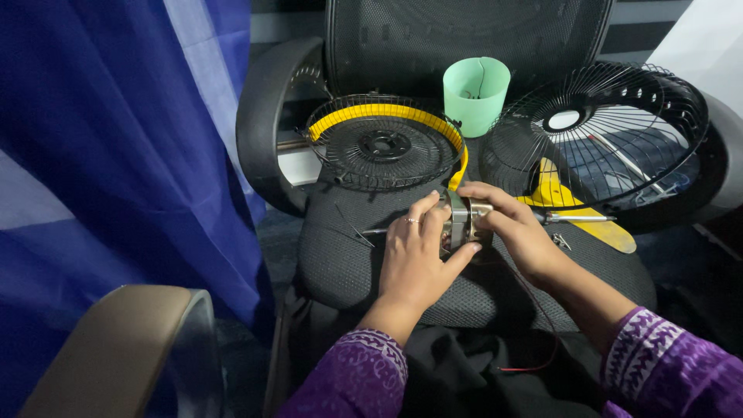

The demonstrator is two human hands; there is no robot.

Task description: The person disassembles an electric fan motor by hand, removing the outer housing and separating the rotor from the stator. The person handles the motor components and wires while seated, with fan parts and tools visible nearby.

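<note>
Small metal fan motor (461,220), silver casing with brass-coloured band, sits centre frame on black mesh chair seat (340,263). Left hand (414,259) and right hand (515,228) both closed around it, fingers pinching its sides. Thin red wire (542,317) trails lower right. Behind: yellow-rimmed wire guard (383,143), black fan grille (604,128) upper right, mint green cup (476,93). Blue curtain (116,155) fills left.

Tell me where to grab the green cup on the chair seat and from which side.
Grip the green cup around its upper wall just below the open rim, coming from above and the front. It stands upright with its mouth up, and the two fan guards crowd its left and right, so the sides look blocked.
</note>
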